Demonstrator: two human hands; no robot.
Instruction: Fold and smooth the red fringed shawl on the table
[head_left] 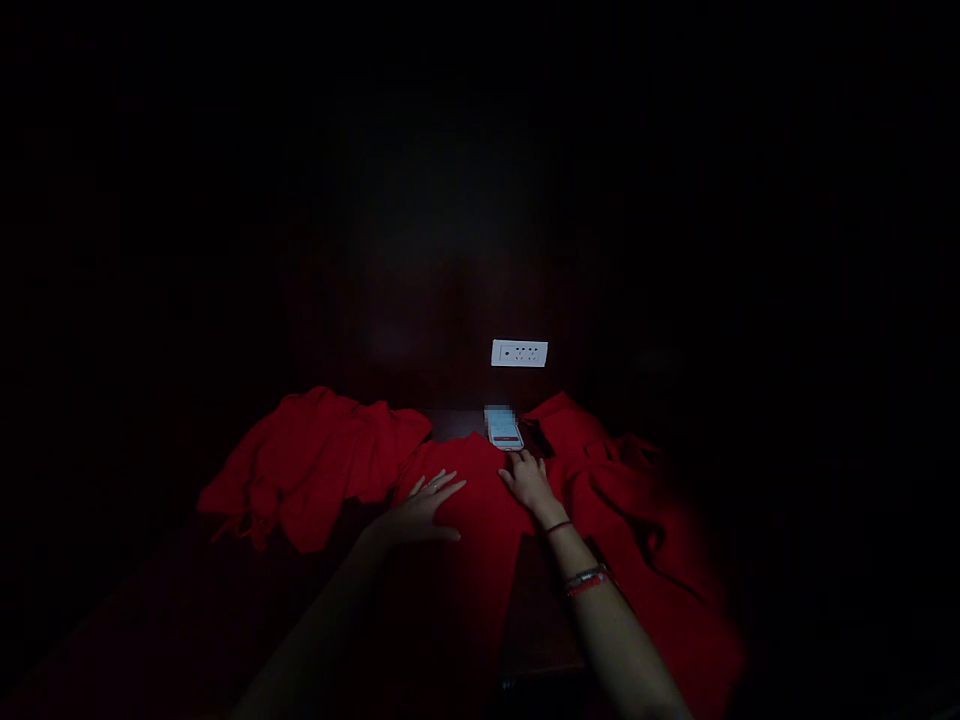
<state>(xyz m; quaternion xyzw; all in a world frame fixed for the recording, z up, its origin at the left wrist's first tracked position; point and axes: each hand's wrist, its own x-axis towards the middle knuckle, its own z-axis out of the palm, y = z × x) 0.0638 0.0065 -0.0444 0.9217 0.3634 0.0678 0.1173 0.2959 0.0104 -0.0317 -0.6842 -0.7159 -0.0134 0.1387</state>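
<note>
A wide piece of red cloth (472, 570) lies in front of me, fairly smooth in the middle. Over its left side is my left hand (424, 510), fingers spread, with a ring on one finger; it holds nothing. My right hand (529, 480) reaches to the cloth's upper right part, fingers extended and a little apart, just below a lit phone (505, 428). Whether the fingertips touch the phone's lower edge, I cannot tell. Bracelets circle the right wrist and forearm.
A crumpled red cloth with fringes (322, 460) lies at the left. More bunched red cloth (630, 500) spreads along the right. Behind the phone, a white socket panel (519, 353) sits on the dark wall. Deep shadow hides the surroundings.
</note>
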